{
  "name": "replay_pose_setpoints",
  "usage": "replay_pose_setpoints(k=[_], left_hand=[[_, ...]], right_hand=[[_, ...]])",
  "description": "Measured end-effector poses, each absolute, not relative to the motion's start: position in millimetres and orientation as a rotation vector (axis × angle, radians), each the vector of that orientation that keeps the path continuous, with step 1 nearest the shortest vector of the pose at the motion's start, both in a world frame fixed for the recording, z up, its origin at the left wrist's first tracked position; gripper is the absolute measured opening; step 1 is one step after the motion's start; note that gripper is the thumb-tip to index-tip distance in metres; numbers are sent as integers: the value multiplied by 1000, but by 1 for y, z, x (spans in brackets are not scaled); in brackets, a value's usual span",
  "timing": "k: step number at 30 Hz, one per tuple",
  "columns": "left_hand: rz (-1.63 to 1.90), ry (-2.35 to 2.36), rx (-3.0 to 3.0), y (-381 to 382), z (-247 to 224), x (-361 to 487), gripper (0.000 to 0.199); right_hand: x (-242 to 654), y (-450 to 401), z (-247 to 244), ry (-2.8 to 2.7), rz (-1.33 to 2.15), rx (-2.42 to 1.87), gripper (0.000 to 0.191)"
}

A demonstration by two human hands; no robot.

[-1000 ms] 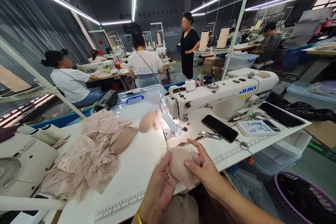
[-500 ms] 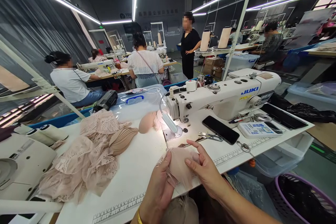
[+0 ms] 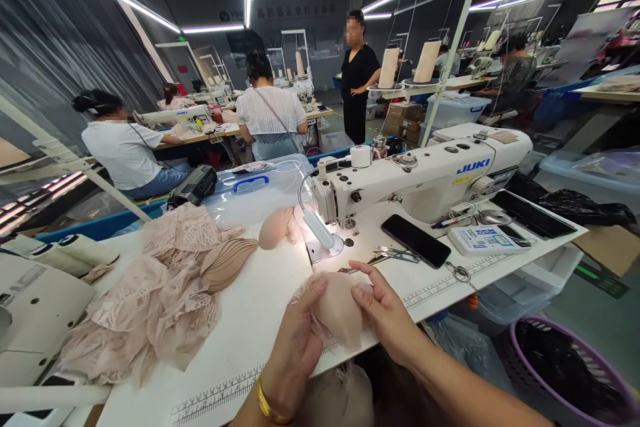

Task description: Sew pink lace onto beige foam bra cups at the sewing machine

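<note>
Between my two hands is a beige bra cup covered in sheer fabric, held over the table's front edge. My left hand pinches its left side, thumb on top. On the right side, my right hand grips the cup between thumb and fingers, with the index finger stretched out. More of the beige piece hangs below the edge. Just beyond is the sewing machine, its lamp lighting the needle plate. A loose beige cup lies left of the needle area.
A heap of beige lace pieces and a stack of cups cover the table's left. Thread snips, a black phone and a white box lie at right. A purple basket stands below. Co-workers sit beyond.
The cup has been turned and spread flatter between my hands, its sheer fabric now smoother. My right thumb has shifted up toward its upper edge. The view has swung slightly.
</note>
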State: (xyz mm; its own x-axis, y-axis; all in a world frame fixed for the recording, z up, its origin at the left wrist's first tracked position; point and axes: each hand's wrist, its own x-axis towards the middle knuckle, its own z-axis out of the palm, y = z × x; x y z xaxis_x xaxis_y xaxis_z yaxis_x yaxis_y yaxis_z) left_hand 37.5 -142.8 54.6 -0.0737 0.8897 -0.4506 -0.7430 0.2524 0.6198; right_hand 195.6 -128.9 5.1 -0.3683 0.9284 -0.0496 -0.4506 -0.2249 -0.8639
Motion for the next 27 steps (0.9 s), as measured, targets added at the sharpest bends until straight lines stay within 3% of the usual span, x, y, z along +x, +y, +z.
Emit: replay_pose_setpoints(k=[6, 9, 12, 17, 19, 22, 27], left_hand=[[1450, 941, 180, -125, 61, 21, 30], [1330, 917, 464, -129, 78, 7, 34], [1007, 852, 1059, -136, 102, -9, 35], [410, 791, 2023, -110, 113, -24, 32], [180, 808, 2406, -86, 102, -24, 31], [62, 800, 2511, -56, 83, -25, 26], [130, 834, 2481, -50, 73, -29, 24]], right_hand=[[200, -127, 9, -1224, 1871, -704, 99], [210, -119, 13, -1353, 1809, -710, 99], [221, -94, 17, -1729, 1509, -627, 88], [217, -19, 15, -2424, 199, -286, 29], [210, 8, 11, -2542, -168, -228, 25], [204, 27, 4, -2574, -293, -244, 32], [216, 20, 4, -2627, -33, -328, 28]])
